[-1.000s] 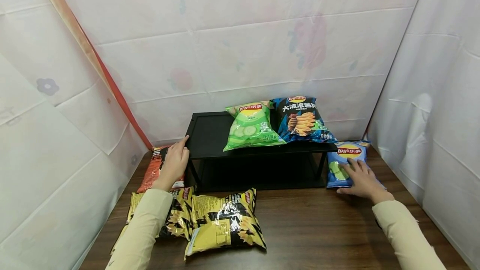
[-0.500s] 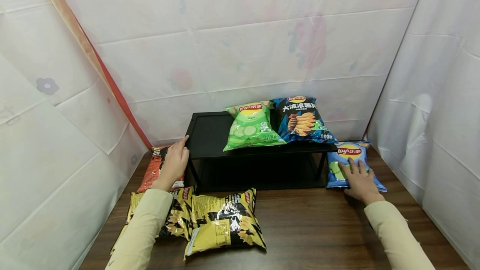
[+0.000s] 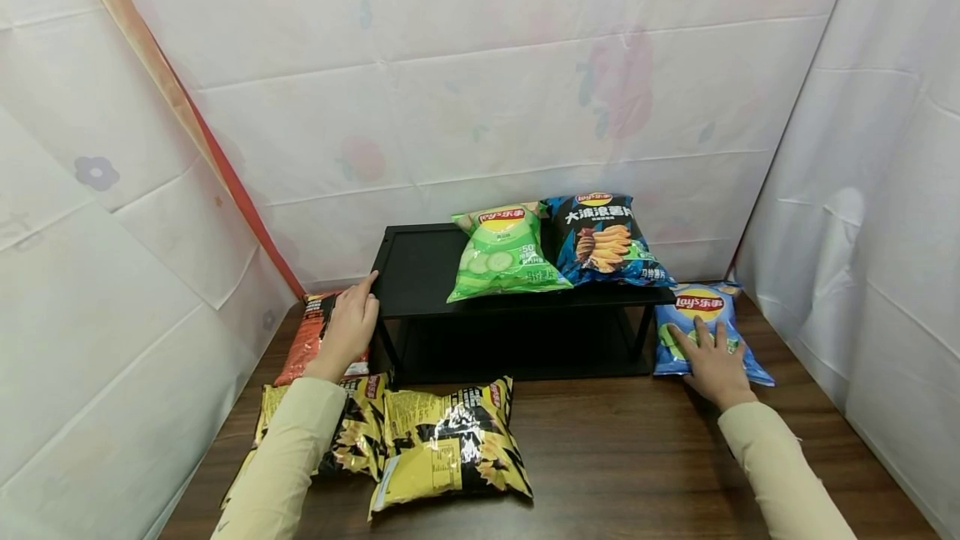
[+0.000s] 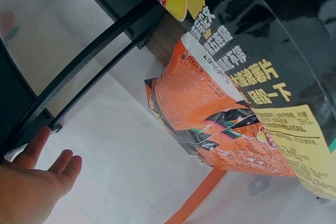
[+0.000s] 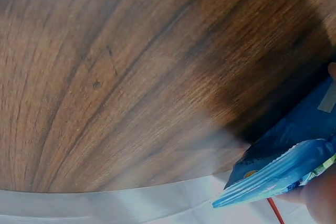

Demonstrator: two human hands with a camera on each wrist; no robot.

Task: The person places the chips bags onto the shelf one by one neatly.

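Note:
My left hand [image 3: 348, 332] lies at the left edge of the black two-tier shelf [image 3: 420, 273], its index finger stretched along the top corner. In the left wrist view, that hand's fingers [image 4: 37, 148] meet the shelf's dark frame. Spread fingers of my right hand [image 3: 714, 363] rest over a blue Lay's chip bag [image 3: 693, 307], which lies on the table right of the shelf. In the right wrist view, the blue bag's crimped edge [image 5: 278, 174] shows beside part of the hand. A green chip bag [image 3: 498, 257] and a dark blue one [image 3: 603, 244] sit on the shelf top.
A red-orange chip bag [image 3: 307, 340] lies left of the shelf, partly behind my left arm. Yellow-and-black chip bags [image 3: 457, 448] lie in front on the wooden table [image 3: 600, 457]. White printed cloth [image 3: 487, 107] hangs behind and at both sides.
My right hand has shifted left over the blue chip bag, its fingers spreading more on it. The left hand and the other bags stay where they were.

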